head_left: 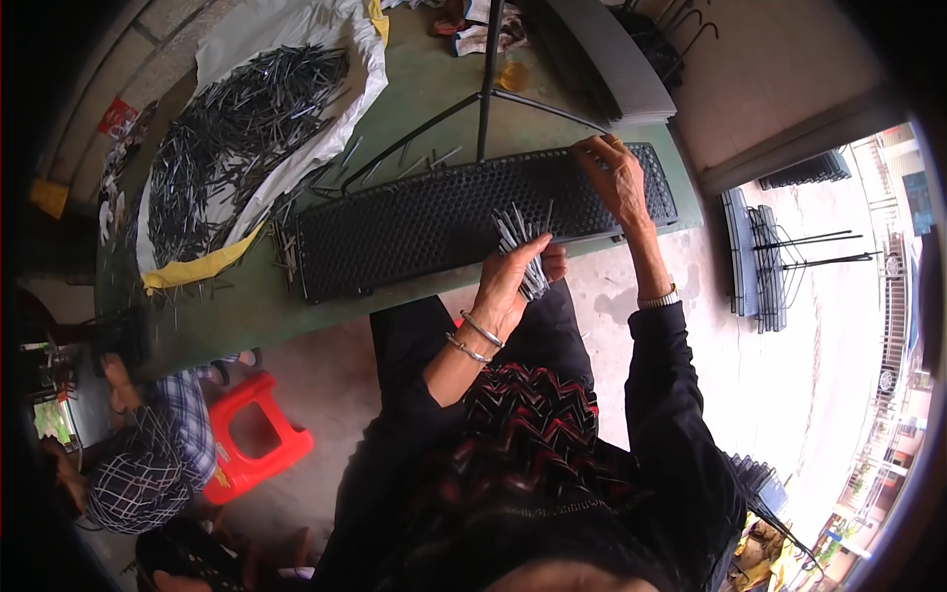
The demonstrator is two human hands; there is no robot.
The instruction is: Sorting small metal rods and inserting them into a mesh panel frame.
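Note:
My left hand (505, 283) is closed round a bundle of thin grey metal strips (511, 229), which fan out above the thumb over the near edge of a panel. That black perforated panel (395, 225) lies lengthwise on the green table (424, 74). A black rod stand (484, 123) with splayed legs rests against its far side. At the panel's far right, my right hand (619, 183) has its fingers bent and pressed together by the end of one leg. Whatever lies between those fingertips is too small to make out.
A large heap of similar strips (247, 123) fills an opened white sack (367, 84) at the left. Flat grey panels (617, 64) are stacked at the far right. A red stool (258, 434) and another person (148, 464) are at lower left. More panels (755, 257) stand outside.

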